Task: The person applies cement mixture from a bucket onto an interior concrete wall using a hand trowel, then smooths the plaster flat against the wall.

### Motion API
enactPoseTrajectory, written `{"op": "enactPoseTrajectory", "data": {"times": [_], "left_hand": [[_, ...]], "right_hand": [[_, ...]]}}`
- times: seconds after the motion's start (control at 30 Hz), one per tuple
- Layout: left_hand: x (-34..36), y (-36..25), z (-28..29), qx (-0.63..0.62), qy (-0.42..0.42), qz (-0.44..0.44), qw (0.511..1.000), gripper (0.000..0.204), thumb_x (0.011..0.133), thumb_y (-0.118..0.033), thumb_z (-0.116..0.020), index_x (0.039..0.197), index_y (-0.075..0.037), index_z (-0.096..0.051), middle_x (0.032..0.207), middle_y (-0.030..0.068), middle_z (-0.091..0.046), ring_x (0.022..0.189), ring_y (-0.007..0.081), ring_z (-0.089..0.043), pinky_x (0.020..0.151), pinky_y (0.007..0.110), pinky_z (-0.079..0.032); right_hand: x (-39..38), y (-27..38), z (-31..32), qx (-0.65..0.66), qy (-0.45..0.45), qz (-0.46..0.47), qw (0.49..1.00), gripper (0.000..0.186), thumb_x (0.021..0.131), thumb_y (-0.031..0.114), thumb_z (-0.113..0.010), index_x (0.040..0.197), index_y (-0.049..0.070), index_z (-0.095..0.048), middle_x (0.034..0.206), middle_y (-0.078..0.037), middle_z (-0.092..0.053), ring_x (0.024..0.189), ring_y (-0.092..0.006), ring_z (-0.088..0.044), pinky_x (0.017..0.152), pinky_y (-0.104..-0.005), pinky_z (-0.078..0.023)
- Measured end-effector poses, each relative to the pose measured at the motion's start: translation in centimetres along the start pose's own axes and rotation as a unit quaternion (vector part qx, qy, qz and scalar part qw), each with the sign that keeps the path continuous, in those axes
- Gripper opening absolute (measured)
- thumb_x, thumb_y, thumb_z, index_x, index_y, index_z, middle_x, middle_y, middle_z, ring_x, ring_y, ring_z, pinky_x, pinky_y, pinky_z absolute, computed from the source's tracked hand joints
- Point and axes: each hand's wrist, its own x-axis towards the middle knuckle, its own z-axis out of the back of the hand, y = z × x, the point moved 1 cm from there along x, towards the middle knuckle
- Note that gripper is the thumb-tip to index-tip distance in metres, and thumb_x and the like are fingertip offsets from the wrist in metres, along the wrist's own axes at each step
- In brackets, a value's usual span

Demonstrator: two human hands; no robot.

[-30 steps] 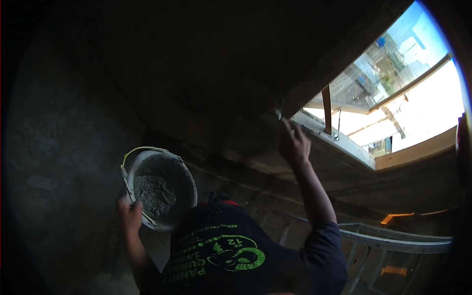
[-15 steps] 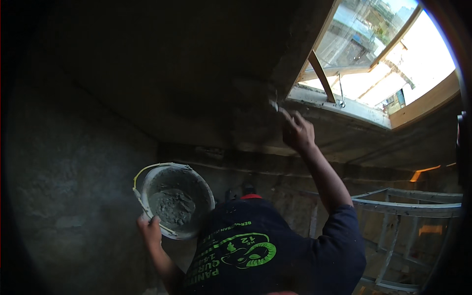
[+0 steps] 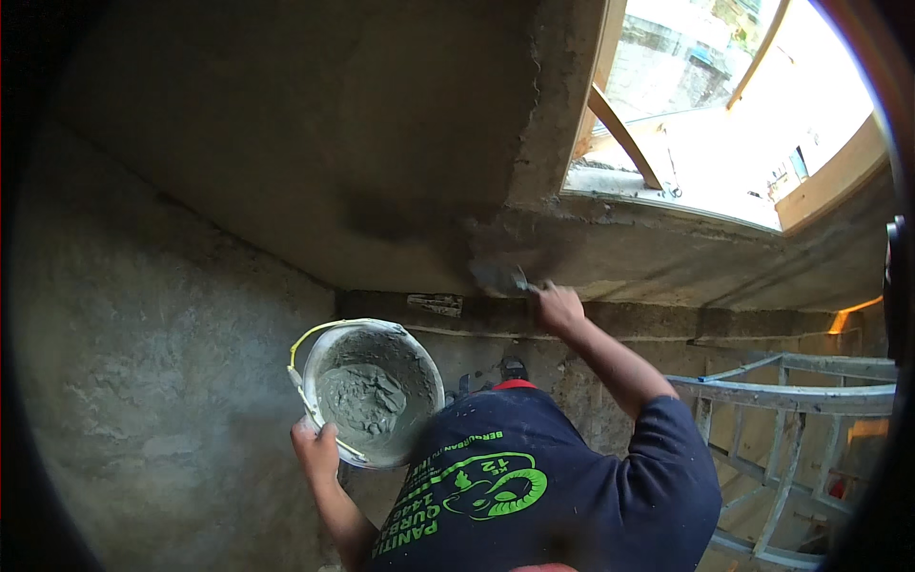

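Note:
My left hand [image 3: 316,452] grips the near left rim of a pale bucket [image 3: 434,377], tilted toward me. Wet grey mortar [image 3: 362,400] lies in it, and its yellow handle [image 3: 303,341] rests along the left side. My right hand [image 3: 558,310] is closed round the handle of a trowel [image 3: 498,276]. The trowel's blade is at the grey wall [image 3: 400,143], below the window's lower left corner; whether it touches the wall I cannot tell. A darker, damp-looking patch [image 3: 391,214] shows on the wall beside the blade.
An open wooden-framed window [image 3: 610,143] lets in bright light at the upper right. Metal scaffolding [image 3: 791,396] stands at the lower right. A ledge [image 3: 620,319] runs along the wall's foot, and another rough wall [image 3: 172,381] meets it at the left.
My right hand has come down and slightly left with the trowel, away from the window corner. The bucket stays in my left hand; the whole view has shifted a little and brightened.

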Motion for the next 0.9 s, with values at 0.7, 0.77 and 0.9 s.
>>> {"op": "enactPoseTrajectory", "data": {"times": [0.7,0.77,0.9], "left_hand": [[0.4,-6.1,0.1,0.013,0.076,0.036,0.996,0.014,0.076,-0.002,-0.061,0.086,0.007,-0.065,0.074,0.0089,-0.064,0.069,0.0184,-0.059,0.068,0.038,-0.049],[0.2,-6.1,0.3,0.038,0.093,0.045,0.994,0.014,0.077,-0.001,-0.060,0.088,0.006,-0.066,0.077,0.0044,-0.064,0.072,0.0149,-0.059,0.069,0.035,-0.048],[-0.5,-6.9,0.0,0.000,0.052,0.017,0.998,0.011,0.077,-0.003,-0.061,0.080,0.006,-0.062,0.066,0.0135,-0.063,0.061,0.0191,-0.059,0.063,0.039,-0.048]], "right_hand": [[-4.4,9.6,2.3,0.386,0.210,0.246,0.864,0.031,0.096,0.027,-0.062,0.111,0.002,-0.072,0.104,-0.027,-0.071,0.099,-0.0427,-0.069,0.087,-0.0488,-0.054],[-4.0,11.2,3.2,0.348,0.197,0.240,0.885,0.034,0.098,0.033,-0.058,0.109,0.004,-0.072,0.103,-0.027,-0.071,0.101,-0.0456,-0.067,0.087,-0.0523,-0.053],[-3.2,13.3,4.6,0.321,0.188,0.238,0.897,0.033,0.100,0.032,-0.056,0.106,0.003,-0.072,0.101,-0.026,-0.071,0.101,-0.0451,-0.067,0.088,-0.0532,-0.053]]}}
